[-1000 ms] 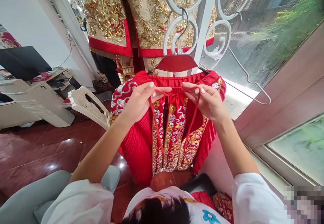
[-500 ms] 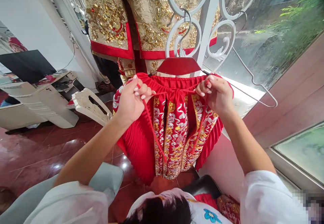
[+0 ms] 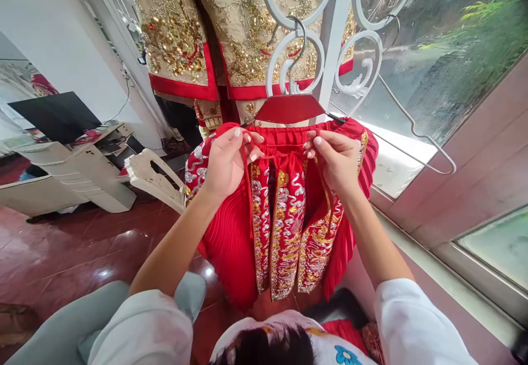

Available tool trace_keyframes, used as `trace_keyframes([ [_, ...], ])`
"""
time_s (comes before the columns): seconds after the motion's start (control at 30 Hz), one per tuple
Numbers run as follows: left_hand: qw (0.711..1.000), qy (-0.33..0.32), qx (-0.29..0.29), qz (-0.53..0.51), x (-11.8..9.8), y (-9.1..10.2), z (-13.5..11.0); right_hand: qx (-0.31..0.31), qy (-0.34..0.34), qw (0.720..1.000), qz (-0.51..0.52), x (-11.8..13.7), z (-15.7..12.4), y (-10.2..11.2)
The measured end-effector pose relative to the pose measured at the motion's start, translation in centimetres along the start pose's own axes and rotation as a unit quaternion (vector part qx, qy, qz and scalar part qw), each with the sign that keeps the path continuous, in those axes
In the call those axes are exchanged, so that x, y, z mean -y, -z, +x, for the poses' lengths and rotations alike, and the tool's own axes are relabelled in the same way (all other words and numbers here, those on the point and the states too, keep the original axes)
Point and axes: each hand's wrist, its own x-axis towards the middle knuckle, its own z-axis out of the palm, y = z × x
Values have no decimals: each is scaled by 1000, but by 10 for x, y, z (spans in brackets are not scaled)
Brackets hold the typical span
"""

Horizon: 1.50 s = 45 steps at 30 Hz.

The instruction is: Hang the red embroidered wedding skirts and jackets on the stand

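Observation:
A red pleated skirt (image 3: 289, 216) with silver and gold embroidered panels hangs by its waistband from a hanger (image 3: 291, 109) with a dark red bar. My left hand (image 3: 226, 161) pinches one end of the red drawstring (image 3: 250, 200) at the left of the waistband; that end dangles below the fingers. On the right, my right hand (image 3: 336, 159) has its thumb and fingers closed on the other end of the string, close to the waistband. Between the hands the string crosses the gathered front of the skirt.
Behind the skirt hangs a gold-beaded garment (image 3: 177, 35) with red hems. The hanger hooks on a white scrolled metal rack (image 3: 330, 40), beside a window. An empty wire hanger (image 3: 412, 128) hangs at right. A white chair (image 3: 154, 178) and a desk with a monitor (image 3: 55, 115) stand left.
My hands have moved inward, nearer each other, and the string between them has gone from taut to looser. The view has shifted slightly.

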Motion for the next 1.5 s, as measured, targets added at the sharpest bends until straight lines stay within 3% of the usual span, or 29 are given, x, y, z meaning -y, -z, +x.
trace_keyframes([
  [0.17,993,-84,64,57,6,0,6,13,15,999,-32,-1,1,-10],
  [0.33,957,-138,106,233,8,-14,6,5,57,988,-146,2,-2,-20],
  [0.43,920,-167,113,335,5,-22,6,49,65,985,-151,5,-3,-23],
  [0.57,887,-215,142,383,3,-24,8,120,58,983,-130,9,-1,-22],
  [0.7,895,-199,150,370,4,-23,9,144,28,984,-106,9,0,-21],
  [0.9,958,-110,134,227,4,-21,11,102,-12,994,-24,4,-5,-29],
  [1.03,974,-52,144,168,1,-18,14,105,-32,993,-34,4,-6,-34],
  [1.17,974,-19,161,157,-1,-14,17,102,-39,994,-18,3,-2,-33],
  [1.33,963,-42,140,225,6,-8,13,16,-29,999,-20,-2,4,-28],
  [1.5,912,-145,131,361,19,-8,2,6,-37,999,-6,-1,3,-29],
])
